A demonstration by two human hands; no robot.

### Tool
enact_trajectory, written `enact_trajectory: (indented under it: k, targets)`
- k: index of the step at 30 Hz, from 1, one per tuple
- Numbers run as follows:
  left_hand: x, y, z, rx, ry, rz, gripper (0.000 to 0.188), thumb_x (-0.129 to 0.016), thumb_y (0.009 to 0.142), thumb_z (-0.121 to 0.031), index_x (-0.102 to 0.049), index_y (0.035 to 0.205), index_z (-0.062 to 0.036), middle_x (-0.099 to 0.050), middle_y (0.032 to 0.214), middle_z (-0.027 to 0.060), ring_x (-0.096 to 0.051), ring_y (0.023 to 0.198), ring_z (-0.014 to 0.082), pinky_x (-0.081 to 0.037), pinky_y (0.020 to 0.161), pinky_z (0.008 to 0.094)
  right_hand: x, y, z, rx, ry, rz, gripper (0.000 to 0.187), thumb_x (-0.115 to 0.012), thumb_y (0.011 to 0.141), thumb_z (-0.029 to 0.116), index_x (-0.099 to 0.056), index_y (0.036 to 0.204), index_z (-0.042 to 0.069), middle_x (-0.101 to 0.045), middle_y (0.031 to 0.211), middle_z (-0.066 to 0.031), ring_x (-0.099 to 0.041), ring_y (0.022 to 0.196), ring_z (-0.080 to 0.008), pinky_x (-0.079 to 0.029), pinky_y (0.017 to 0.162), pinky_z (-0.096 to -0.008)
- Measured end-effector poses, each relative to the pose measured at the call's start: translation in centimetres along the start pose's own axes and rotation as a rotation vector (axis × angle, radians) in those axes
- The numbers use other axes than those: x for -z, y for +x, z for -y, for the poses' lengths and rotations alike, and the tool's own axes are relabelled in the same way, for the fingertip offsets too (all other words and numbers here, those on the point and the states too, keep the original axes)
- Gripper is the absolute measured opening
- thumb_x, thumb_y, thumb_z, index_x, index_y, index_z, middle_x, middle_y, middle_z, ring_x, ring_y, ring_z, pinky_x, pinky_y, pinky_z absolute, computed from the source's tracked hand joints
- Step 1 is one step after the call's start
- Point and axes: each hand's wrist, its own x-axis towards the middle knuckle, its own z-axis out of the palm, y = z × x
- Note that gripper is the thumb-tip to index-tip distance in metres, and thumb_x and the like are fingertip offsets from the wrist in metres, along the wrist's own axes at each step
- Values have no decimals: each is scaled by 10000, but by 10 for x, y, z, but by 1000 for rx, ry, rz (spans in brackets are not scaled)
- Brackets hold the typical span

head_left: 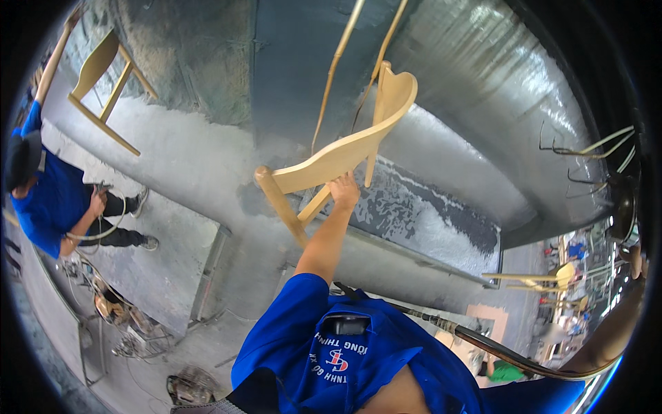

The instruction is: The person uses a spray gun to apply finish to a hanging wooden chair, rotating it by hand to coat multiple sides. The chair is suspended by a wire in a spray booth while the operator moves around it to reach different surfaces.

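A pale wooden chair frame [338,160], with a curved backrest, legs and a crossbar, hangs tilted in front of me beside two long thin rods [335,65]. My left hand [343,191] is closed on it, at the lower edge of the backrest near the crossbar. At the far right rim, my right hand [636,262] shows only in part, its fingers bent against a dark metal tool [625,215] that looks like a spray gun. A dark hose [493,343] curves across my body towards that arm.
At left, a person in blue [58,196] holds a hosed tool near another hanging chair frame [110,90]. A wet metal trough [420,214] lies beyond my chair frame, below a shiny sheet wall [496,90]. Wire hooks [579,150] and more chair frames [545,277] are at right.
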Motion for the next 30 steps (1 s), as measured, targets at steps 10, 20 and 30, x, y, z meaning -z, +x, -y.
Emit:
enact_trajectory:
  k: [10, 20, 30]
  targets:
    - [-8, 26, -7, 93, -61, -55, 746, -598, 950, -351, -308, 1609, -155, -355, 1630, 142, -324, 1495, 424, -236, 1126, 753, -15, 11, -42, -31, 105, -9, 1044, -291, 892, 846, -418, 1436, -36, -589, 708, -107, -507, 469, -121, -422, 368, -243]
    - [-11, 29, 14, 150, -51, -143, 822, -691, 887, -461, -377, 1567, -122, -474, 1544, 166, -381, 1458, 424, -253, 1143, 698, -9, -43, -68, -147, 170, -43, 1013, -320, 909, 821, -412, 1455, -26, -594, 777, -121, -533, 538, -129, -434, 403, -245]
    - [13, -8, 76, -106, -125, -444, 664, -575, 946, -437, -468, 1507, -98, -564, 1461, 152, -478, 1394, 370, -263, 1186, 629, 5, -101, -94, -272, 243, -169, 983, -349, 925, 796, -407, 1473, -17, -598, 846, -135, -560, 607, -138, -446, 439, -248]
